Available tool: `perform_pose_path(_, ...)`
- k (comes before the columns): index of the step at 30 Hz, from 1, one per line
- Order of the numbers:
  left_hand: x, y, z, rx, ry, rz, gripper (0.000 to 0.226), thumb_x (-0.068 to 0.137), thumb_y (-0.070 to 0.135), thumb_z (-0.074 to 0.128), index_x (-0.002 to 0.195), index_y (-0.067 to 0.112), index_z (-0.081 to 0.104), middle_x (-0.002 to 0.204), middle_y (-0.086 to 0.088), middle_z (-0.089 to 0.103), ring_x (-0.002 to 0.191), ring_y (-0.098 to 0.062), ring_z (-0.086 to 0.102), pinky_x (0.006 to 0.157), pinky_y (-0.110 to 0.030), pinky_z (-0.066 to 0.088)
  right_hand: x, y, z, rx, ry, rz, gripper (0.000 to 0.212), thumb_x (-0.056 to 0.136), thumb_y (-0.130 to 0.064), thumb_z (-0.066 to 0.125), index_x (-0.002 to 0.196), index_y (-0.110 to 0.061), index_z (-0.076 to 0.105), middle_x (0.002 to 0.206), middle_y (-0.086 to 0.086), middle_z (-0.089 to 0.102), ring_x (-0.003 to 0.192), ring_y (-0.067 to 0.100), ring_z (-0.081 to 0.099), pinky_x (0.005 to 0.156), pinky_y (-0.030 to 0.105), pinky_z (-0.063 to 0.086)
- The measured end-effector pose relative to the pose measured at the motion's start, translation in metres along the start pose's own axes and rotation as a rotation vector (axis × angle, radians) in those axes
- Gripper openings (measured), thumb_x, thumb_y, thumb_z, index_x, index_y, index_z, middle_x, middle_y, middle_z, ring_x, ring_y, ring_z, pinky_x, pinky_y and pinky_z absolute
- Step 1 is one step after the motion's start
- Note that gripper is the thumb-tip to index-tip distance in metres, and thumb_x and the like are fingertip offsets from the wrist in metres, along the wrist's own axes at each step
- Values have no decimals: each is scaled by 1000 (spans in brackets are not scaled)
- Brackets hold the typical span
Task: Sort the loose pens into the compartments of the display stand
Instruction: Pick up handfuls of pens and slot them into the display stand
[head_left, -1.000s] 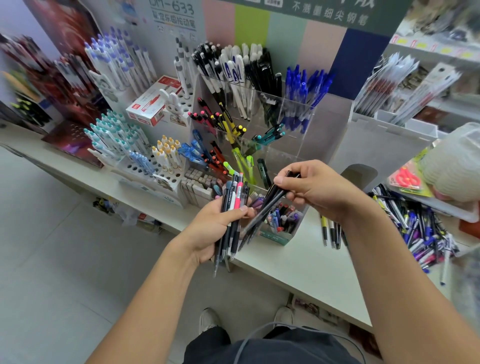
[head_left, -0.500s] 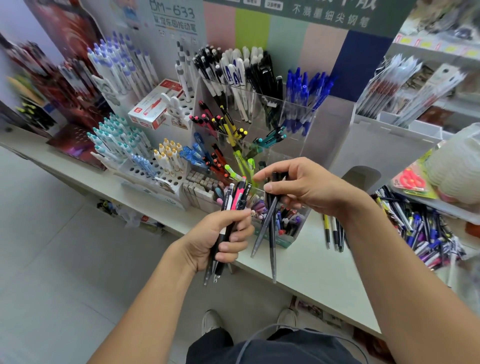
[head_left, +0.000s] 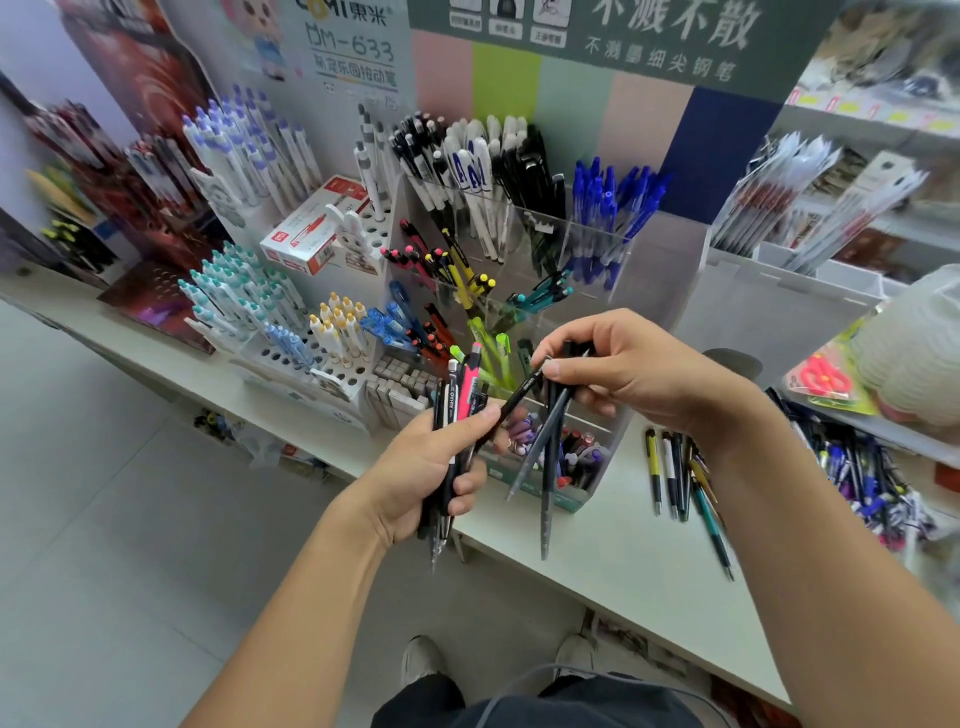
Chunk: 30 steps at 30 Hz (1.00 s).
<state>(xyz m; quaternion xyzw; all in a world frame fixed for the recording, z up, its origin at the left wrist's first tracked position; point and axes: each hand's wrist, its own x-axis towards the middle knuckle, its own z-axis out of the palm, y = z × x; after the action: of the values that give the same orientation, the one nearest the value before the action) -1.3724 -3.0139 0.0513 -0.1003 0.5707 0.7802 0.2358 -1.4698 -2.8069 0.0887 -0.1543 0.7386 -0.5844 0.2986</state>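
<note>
So both hands are busy mid-frame, right in front of the clear display stand (head_left: 524, 270). The left hand (head_left: 431, 467) has its fingers wrapped around a bundle of pens (head_left: 457, 410), mostly black with one pink one sticking up, tips pointing down past the tabletop (head_left: 613, 561) edge. The right hand (head_left: 634, 374) is curled over a few dark pens (head_left: 548, 447) that hang down from its fingers, and its thumb and forefinger pinch one black pen (head_left: 522, 392) that angles across toward the left thumb, looks like it touches it.

The stand's compartments already hold stuff: black and white pens in the upper middle, blue pens (head_left: 613, 208) upper right of the stand, yellow, pink and green ones lower down.

Loose pens lie on the tabletop, a small row (head_left: 675, 478) just right of the stand under the right wrist, and a bigger messy pile (head_left: 857, 467) at the right edge of the frame.
</note>
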Motion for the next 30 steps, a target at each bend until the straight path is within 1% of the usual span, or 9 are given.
perform_pose_path(1, 0, 4, 2, 67, 36, 22, 37, 94, 32, 62, 118, 5, 66, 85, -3, 65, 45, -10, 37, 36, -21, 33, -1, -1, -2, -10, 12, 0, 11, 94, -2, 64, 102, 4, 69, 72, 12, 59, 50, 12, 49, 40, 18, 41)
perform_pose_path(3, 0, 12, 8, 230, 82, 49, 19, 97, 33, 62, 99, 17, 73, 66, 6, 64, 46, -12, 40, 40, -25, 37, -3, -3, -3, -27, 76, -16, 10, 95, -3, 64, 102, 1, 70, 74, 14, 60, 52, 15, 49, 41, 18, 42)
perform_pose_path(6, 4, 22, 17, 311, 108, 75, 28, 98, 32, 62, 75, 19, 57, 51, 10, 54, 45, -14, 41, 43, -28, 40, -3, -6, 0, -41, 232, -89, 10, 97, -3, 63, 103, -2, 70, 76, 11, 63, 55, 14, 52, 43, 20, 44)
perform_pose_path(11, 9, 32, 23, 386, 45, 55, 29, 99, 37, 61, 84, 12, 63, 56, 8, 57, 49, -17, 48, 44, -28, 42, -6, -10, 6, -56, 372, -151, 11, 99, -4, 61, 106, -3, 69, 75, 9, 61, 53, 13, 52, 43, 22, 45)
perform_pose_path(16, 14, 30, 24, 350, -108, 33, 35, 104, 33, 51, 112, 0, 59, 87, -10, 73, 46, -12, 38, 41, -25, 37, -9, -6, 7, 47, 382, -132, 13, 99, -3, 59, 109, 0, 67, 84, 16, 61, 51, 9, 49, 38, 19, 39)
perform_pose_path(20, 13, 24, 27, 279, -137, 32, 33, 104, 32, 51, 103, -1, 58, 84, -10, 70, 45, -11, 35, 38, -22, 34, -13, -4, 6, 230, 325, -55, 12, 101, -6, 56, 109, -3, 66, 78, 6, 67, 50, 7, 44, 38, 16, 36)
perform_pose_path(24, 13, 20, 28, 208, -162, 6, 44, 104, 31, 50, 118, -10, 51, 77, -4, 64, 44, -9, 33, 38, -20, 31, -12, -2, 8, 385, 282, 7, 12, 100, -11, 59, 109, -4, 63, 78, 4, 64, 51, 6, 41, 38, 14, 33)
perform_pose_path(28, 12, 19, 27, 157, -191, -16, 41, 104, 32, 49, 125, -3, 51, 73, -2, 57, 43, -9, 32, 37, -19, 31, -12, -1, 11, 516, 226, 85, 35, 96, -22, 63, 120, 4, 64, 76, 2, 66, 50, 4, 36, 36, 11, 27)
perform_pose_path(30, 11, 17, 27, 132, -200, -24, 41, 103, 32, 49, 126, -2, 53, 72, -2, 56, 43, -8, 31, 37, -18, 31, -11, -1, 15, 537, 170, 141, 34, 96, -24, 62, 115, 4, 66, 71, 5, 62, 45, 4, 34, 36, 12, 23)
